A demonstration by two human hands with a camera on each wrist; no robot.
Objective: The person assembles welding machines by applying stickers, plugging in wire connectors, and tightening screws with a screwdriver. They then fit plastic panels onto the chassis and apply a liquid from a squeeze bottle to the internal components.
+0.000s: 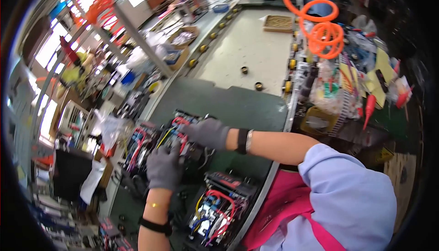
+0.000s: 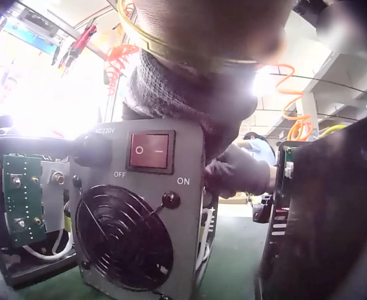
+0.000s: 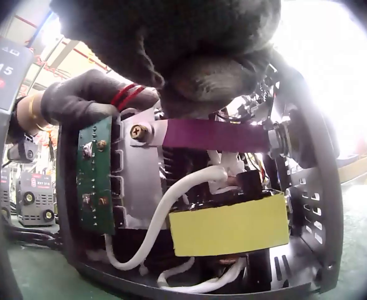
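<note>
Both grey-gloved hands are at an uncased machine [image 1: 171,134] with coloured wires on the dark green bench. The left hand [image 1: 163,168] lies over its near side, and in the left wrist view the glove [image 2: 177,94] is above the grey panel [image 2: 190,150] with a red rocker switch [image 2: 151,151] and fan. From the far side the right hand [image 1: 208,133] reaches in. The right wrist view shows the right glove [image 3: 183,44] over the open frame, with a purple strip [image 3: 215,136], a yellow block [image 3: 230,226] and red wires by the left glove [image 3: 86,100]. Fingertips are mostly hidden.
A second open machine [image 1: 217,210] stands at the bench's near edge, another [image 1: 139,143] to the left. Beyond lie two small dark rings [image 1: 244,70] on a pale board [image 1: 233,45]. Orange coiled hoses [image 1: 325,38] hang at the right, above bagged parts.
</note>
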